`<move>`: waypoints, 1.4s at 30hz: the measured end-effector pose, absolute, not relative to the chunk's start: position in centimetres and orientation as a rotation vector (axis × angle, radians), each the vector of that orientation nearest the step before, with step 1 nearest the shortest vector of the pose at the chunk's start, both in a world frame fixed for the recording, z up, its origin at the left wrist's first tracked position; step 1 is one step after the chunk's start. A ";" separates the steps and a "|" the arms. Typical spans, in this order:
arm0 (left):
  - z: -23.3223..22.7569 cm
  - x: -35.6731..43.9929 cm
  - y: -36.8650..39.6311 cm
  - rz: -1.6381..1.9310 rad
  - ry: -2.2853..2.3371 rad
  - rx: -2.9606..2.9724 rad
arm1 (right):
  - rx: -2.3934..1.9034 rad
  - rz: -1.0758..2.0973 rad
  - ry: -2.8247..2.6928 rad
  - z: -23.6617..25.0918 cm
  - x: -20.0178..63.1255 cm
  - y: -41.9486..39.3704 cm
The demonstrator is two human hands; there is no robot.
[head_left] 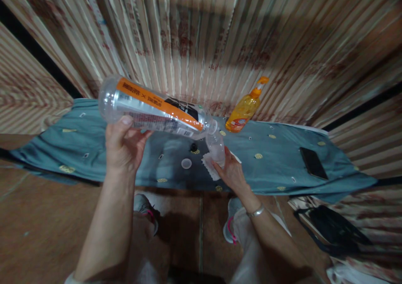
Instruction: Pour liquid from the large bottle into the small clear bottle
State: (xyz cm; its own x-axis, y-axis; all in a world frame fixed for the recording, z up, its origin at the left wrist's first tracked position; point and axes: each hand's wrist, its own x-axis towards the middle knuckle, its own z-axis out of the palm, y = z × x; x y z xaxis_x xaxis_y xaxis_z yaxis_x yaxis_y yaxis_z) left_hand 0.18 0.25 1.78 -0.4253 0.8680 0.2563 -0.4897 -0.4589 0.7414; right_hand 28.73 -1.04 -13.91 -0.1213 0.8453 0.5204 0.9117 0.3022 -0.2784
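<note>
Large bottle (153, 110) tilted, gripped by left hand (123, 148); right hand (231, 171) grips small bottle (216, 147) above table edge.

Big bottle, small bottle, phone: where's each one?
Big bottle (157, 108), head view, orange label.
Small bottle (216, 148), head view, clear body.
Phone (313, 162), head view, dark screen.

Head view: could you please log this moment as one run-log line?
left hand: tilts large bottle | right hand: holds small bottle | mouths meet | cap on cloth
</note>
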 end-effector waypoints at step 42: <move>1.4 -0.4 0.4 1.932 0.773 0.822 | -1.556 -0.129 -1.965 -13.9 28.5 -1.0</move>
State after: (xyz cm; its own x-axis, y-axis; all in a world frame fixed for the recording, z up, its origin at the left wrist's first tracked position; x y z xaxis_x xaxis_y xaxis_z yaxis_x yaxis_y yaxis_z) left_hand -0.39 0.35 1.43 -0.3999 0.8841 0.2417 -0.4734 -0.4250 0.7715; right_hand 28.53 -1.03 -13.91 -0.1122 0.8468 0.5200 0.9075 0.3005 -0.2936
